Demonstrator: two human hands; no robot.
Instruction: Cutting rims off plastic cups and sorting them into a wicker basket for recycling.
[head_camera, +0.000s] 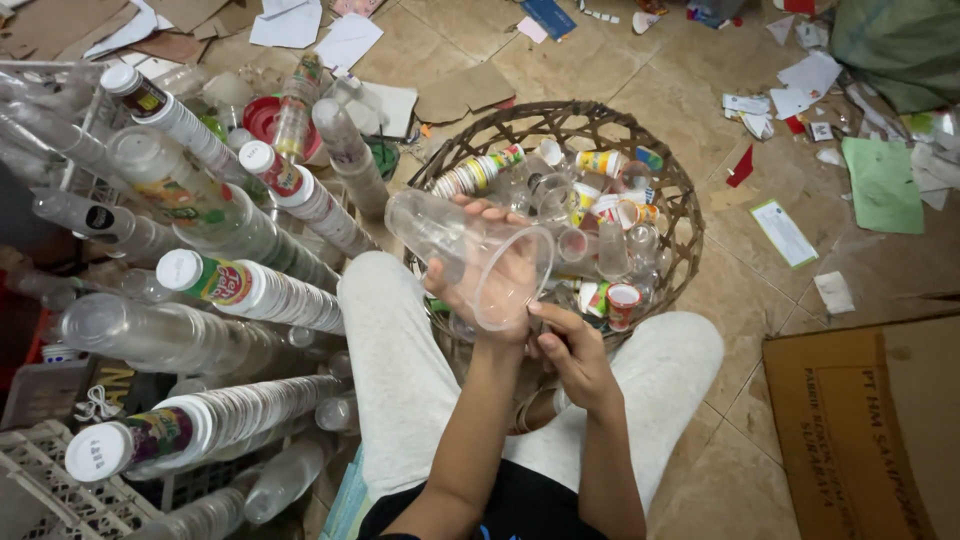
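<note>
Here left hand (490, 290) grip closed round clear cup (470, 255); right hand (575, 350) loose at rim; basket (560, 120) beyond.

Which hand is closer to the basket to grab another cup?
Probably the right hand. It looks free, its fingertips only touching the rim of the clear plastic cup, and it sits beside the woven basket. The left hand is busy gripping that cup.
</note>
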